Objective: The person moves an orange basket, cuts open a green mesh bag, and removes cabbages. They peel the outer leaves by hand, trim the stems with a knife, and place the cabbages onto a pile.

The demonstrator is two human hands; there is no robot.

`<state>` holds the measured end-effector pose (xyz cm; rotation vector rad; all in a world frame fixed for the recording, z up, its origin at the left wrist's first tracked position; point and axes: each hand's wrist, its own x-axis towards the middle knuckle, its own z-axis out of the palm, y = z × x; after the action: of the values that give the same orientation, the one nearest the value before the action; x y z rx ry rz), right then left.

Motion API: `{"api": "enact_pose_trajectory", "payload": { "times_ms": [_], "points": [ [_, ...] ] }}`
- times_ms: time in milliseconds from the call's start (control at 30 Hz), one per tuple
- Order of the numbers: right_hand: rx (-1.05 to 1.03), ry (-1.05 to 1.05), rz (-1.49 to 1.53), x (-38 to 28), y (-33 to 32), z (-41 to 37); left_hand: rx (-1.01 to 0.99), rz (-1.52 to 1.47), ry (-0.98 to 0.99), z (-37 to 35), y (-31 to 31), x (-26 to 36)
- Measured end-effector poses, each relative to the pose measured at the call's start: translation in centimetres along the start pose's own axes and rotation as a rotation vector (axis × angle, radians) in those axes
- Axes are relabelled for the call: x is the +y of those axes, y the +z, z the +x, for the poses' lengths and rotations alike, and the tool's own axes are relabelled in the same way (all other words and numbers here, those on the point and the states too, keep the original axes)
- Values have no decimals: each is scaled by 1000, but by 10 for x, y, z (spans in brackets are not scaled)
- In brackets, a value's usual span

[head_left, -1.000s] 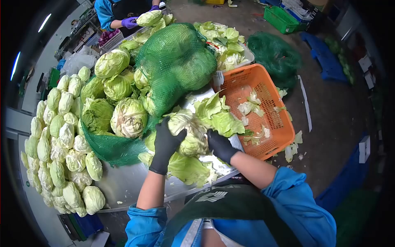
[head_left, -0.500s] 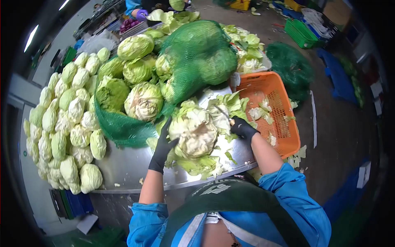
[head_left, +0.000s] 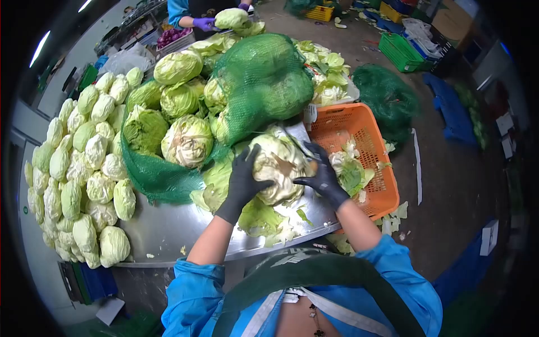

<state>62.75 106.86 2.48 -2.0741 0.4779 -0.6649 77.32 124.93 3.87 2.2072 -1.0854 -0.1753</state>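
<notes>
A cabbage (head_left: 273, 174) with its cut, pale stem side facing up sits on the metal table before me. My left hand (head_left: 247, 180), in a black glove, grips its left side with the fingers spread around it. My right hand (head_left: 325, 178), gloved alike, presses on the right side with the thumb reaching over the top. A small knife (head_left: 312, 167) is held in that hand; its handle shows by the palm, and the blade is mostly hard to make out. Loose outer leaves (head_left: 261, 219) lie under and beside the cabbage.
Trimmed cabbages (head_left: 84, 168) are piled at the left. Untrimmed cabbages (head_left: 187, 140) and a green net bag (head_left: 264, 84) fill the back. An orange crate (head_left: 387, 191) with leaf scraps stands at the right. Across the table, a co-worker's purple-gloved hand (head_left: 203, 23) is near another cabbage.
Both hands have closed in around the cabbage, the right one moving from the leaves onto its side. Loose leaves from the right now lie in the orange crate. The co-worker's cabbage shows more fully.
</notes>
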Motion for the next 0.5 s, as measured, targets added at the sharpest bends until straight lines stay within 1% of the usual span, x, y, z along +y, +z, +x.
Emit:
{"api": "enact_pose_trajectory", "payload": {
  "times_ms": [33,67,100,133,167,200,233,300,333,367,433,467,500],
  "points": [
    [-16,-40,-73,18,18,11,-49,-12,42,1,1,2],
    [-105,15,-28,34,22,19,-104,10,58,3,4,3],
    [-201,68,16,45,20,27,-107,22,37,3,8,-2],
    [-271,249,16,49,15,36,-116,-71,59,5,15,-20],
    [-216,179,-4,63,19,39,-121,-168,73,6,22,-45],
    [-190,273,40,77,21,47,-157,-323,82,7,25,-66],
    [-166,368,82,93,22,52,-162,-496,45,4,32,-88],
    [16,305,48,153,15,48,-151,-142,83,-2,12,-98],
    [49,411,-12,166,-3,49,-70,-21,-38,-8,-8,-71],
    [80,523,-75,170,-17,44,104,58,-20,-24,-5,-79],
    [276,350,-531,143,-38,27,213,-526,-516,-53,19,-83],
    [248,309,-453,122,-41,21,158,-803,-569,-64,40,-72],
    [264,56,-79,107,-33,16,131,-732,-518,-67,57,-55]
  ]
}}
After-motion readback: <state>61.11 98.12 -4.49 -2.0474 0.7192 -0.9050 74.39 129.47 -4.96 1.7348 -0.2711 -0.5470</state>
